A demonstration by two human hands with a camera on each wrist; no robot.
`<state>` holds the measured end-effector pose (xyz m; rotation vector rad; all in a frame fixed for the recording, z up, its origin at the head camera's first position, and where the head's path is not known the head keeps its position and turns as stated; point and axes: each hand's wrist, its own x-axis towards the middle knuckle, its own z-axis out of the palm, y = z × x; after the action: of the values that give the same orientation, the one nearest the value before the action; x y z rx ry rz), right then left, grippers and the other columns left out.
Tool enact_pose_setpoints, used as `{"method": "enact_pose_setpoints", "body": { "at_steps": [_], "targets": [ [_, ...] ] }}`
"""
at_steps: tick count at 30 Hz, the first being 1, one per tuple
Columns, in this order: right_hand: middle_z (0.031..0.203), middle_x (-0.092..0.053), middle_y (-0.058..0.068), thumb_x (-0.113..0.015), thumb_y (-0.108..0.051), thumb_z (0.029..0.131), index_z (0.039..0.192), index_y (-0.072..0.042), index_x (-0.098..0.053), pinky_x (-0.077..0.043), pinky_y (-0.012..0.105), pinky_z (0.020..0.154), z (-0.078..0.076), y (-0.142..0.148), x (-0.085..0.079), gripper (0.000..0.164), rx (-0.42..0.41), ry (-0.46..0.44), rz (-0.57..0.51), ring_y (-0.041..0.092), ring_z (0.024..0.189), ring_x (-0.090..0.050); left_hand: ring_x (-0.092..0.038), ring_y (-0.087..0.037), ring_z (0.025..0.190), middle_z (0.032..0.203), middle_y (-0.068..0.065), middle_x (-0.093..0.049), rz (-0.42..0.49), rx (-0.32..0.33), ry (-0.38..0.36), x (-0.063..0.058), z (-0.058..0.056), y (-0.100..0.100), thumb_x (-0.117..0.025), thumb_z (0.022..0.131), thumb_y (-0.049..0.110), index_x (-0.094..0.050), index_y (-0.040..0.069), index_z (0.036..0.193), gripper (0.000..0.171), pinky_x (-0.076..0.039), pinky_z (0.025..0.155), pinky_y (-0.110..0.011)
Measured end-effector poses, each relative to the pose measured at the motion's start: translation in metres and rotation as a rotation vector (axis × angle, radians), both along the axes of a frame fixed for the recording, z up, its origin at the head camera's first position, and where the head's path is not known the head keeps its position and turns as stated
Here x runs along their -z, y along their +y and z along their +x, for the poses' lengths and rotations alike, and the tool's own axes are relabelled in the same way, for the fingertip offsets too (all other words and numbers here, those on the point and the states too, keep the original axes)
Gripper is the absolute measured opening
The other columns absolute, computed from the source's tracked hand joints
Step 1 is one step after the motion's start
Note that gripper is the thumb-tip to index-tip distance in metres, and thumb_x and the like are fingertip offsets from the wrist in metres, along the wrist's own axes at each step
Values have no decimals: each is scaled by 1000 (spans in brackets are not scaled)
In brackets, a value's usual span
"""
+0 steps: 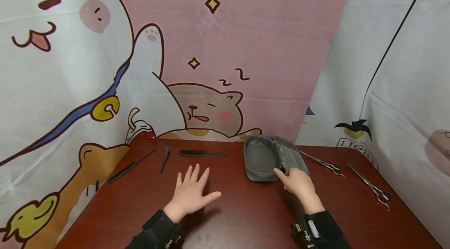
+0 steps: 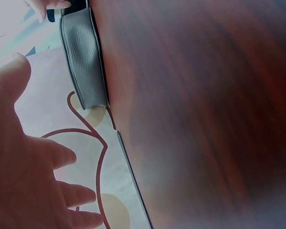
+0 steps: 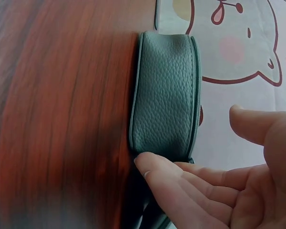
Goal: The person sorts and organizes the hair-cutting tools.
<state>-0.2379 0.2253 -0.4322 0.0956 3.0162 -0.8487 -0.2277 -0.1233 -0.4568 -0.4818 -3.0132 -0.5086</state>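
Observation:
An open grey zip case lies at the back middle of the dark red table. My right hand reaches to its near edge, and its straight fingers touch the case's grey leather side while the thumb stands apart. The left hand lies flat on the tabletop with its fingers spread, palm down, holding nothing. It is well left of the case. In the left wrist view the left hand fills the lower left and the case shows beyond it.
A thin black tail comb, a small black clip and a black comb lie at the back left. Two pairs of silver scissors lie to the right of the case. Cartoon curtains hang round the table.

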Motion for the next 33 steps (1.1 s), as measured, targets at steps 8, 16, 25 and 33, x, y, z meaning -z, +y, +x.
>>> {"method": "enact_pose_setpoints", "body": {
  "at_steps": [8,16,25,33],
  "targets": [
    [56,-60,7,-49,-59,97,65,-4,-66,-42,31,46,-7,-10,-2,66,-3,-78,0,26,53,-61,-13,-44,147,159,-23,-23,25,45,-37,-6,-2,10,-52,88,72,-37,14,154,90,-9,111,-68],
    [60,-63,8,-46,-53,101,71,-3,-66,-46,33,46,-13,-14,-1,62,29,-141,20,24,55,-63,-15,-43,146,159,-23,-23,36,81,-61,-6,-2,19,-52,89,71,-38,12,153,89,-15,110,-67],
    [61,-64,8,-46,-46,103,76,-2,-66,-51,36,52,-19,-18,3,55,27,-151,-11,23,56,-65,-15,-44,146,159,-23,-23,59,117,-70,-5,-1,32,-50,89,72,-37,12,154,90,-17,111,-66],
    [65,-65,8,-47,-27,100,82,2,-65,-55,37,58,-22,-16,6,39,21,-149,-99,22,57,-65,-16,-44,146,158,-24,-23,79,125,-79,-6,1,42,-52,89,70,-37,11,154,89,-18,111,-65]
  ]
}}
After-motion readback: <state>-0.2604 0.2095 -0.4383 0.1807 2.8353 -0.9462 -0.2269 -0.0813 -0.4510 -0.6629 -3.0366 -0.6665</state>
